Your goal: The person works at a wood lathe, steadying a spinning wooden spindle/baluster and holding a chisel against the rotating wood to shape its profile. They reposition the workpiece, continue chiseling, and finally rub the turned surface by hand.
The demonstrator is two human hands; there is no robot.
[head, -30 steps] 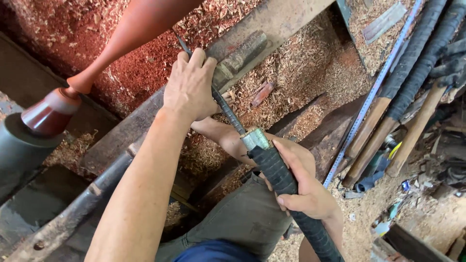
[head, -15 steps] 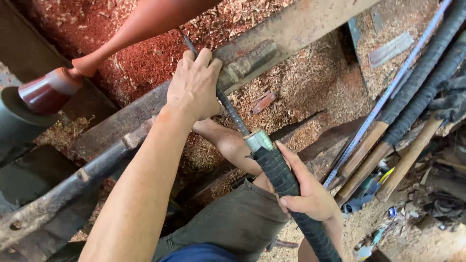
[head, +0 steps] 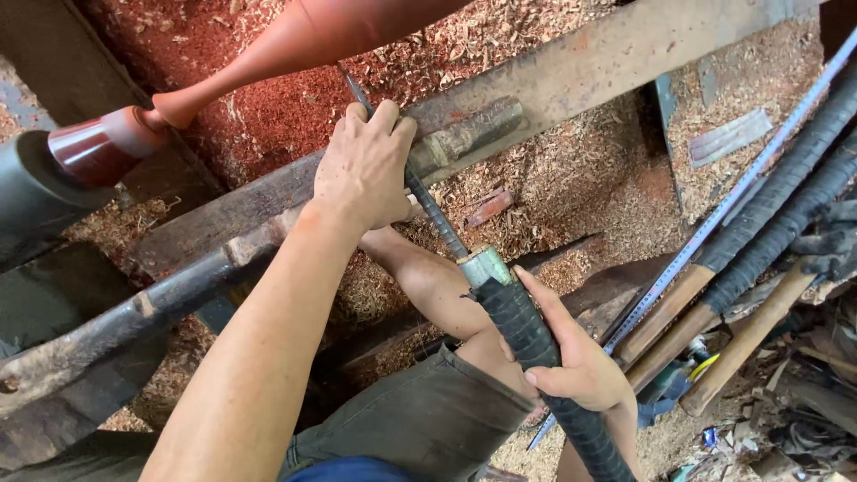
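Sawdust [head: 571, 170] is lying thick over everything under the lathe, reddish at top left, paler toward the right. A long wooden rail [head: 625, 54] is running diagonally across the view, serving as the tool rest, with a short metal bar [head: 469, 134] sitting against its lower edge. A small reddish wood offcut [head: 489, 207] is lying in the shavings just below that. At right, spare tools with black wrapped handles [head: 786, 205] are leaning together beside a thin metal rule [head: 714, 223], with cluttered scraps below them. A dark grimy beam [head: 116, 321] is crossing the lower left.

The red-brown turned workpiece [head: 295, 36] is sitting at top centre, tapering left into a narrow neck and a cylinder end [head: 94, 147] at the lathe head.

The left hand [head: 361, 170] is curling over the turning chisel [head: 428, 210], fingers closed down onto the blade and pressing it on the rail; the tip is touching the workpiece underside. The left forearm is blocking part of the rail and the beam.

The right hand [head: 567, 361] is wrapping round the chisel's black wound handle [head: 527, 335], fingers closed, thumb lying along it, just behind the pale metal ferrule [head: 484, 265].
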